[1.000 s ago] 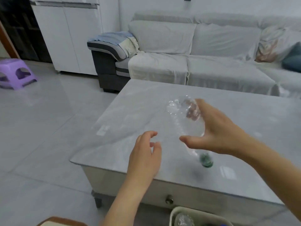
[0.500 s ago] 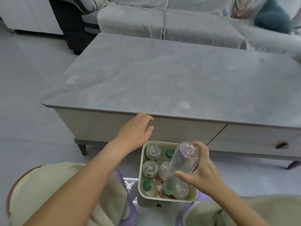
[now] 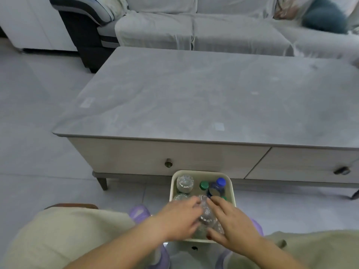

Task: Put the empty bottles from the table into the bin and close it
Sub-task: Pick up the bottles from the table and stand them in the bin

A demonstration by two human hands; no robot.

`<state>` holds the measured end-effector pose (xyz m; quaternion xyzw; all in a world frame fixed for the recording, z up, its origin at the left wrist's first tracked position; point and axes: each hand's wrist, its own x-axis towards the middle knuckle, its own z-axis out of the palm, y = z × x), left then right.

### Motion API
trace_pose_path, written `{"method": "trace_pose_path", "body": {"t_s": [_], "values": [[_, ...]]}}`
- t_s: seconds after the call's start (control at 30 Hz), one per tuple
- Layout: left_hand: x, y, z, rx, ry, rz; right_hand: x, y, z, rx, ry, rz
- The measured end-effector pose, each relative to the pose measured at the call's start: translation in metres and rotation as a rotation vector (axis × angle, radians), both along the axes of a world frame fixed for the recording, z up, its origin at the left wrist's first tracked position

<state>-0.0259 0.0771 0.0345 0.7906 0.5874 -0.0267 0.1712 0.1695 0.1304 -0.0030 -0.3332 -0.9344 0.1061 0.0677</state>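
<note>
A cream bin (image 3: 202, 172) stands uncovered on the floor between my knees, against the front of the grey table (image 3: 194, 98). It holds several upright bottles: a clear one (image 3: 185, 183), a green-capped one (image 3: 204, 185) and a blue-capped one (image 3: 220, 182). My left hand (image 3: 178, 220) and my right hand (image 3: 231, 224) press from either side on a clear bottle (image 3: 206, 215) at the bin's near edge. My fingers hide most of it. No bottle shows on the tabletop.
The table front has drawers with round knobs (image 3: 168, 163). A grey sofa (image 3: 194, 26) runs behind the table, and a white cabinet (image 3: 29, 22) is at the far left. A purple stool (image 3: 138, 212) is under my legs.
My right hand carried the clear bottle from above the table down into the bin. My left hand came off the table edge onto the bottle. My view tilted down.
</note>
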Motion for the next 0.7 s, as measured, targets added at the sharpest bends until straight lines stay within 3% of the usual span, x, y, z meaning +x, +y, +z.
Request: {"method": "trace_pose_path", "body": {"t_s": [0.27, 0.47, 0.6, 0.7], "values": [[0.033, -0.034, -0.049, 0.146, 0.09, 0.051, 0.019, -0.001, -0.013, 0.064, -0.13, 0.282], [0.033, -0.03, -0.064, 0.072, 0.081, 0.089, 0.01, 0.006, -0.026, 0.026, -0.264, 0.287], [0.03, -0.037, -0.091, -0.078, 0.09, 0.126, 0.006, -0.007, -0.056, -0.119, -0.319, 0.188], [0.029, -0.056, -0.133, 0.072, 0.271, 0.061, 0.011, -0.024, -0.105, -0.02, -0.331, 0.169]]}}
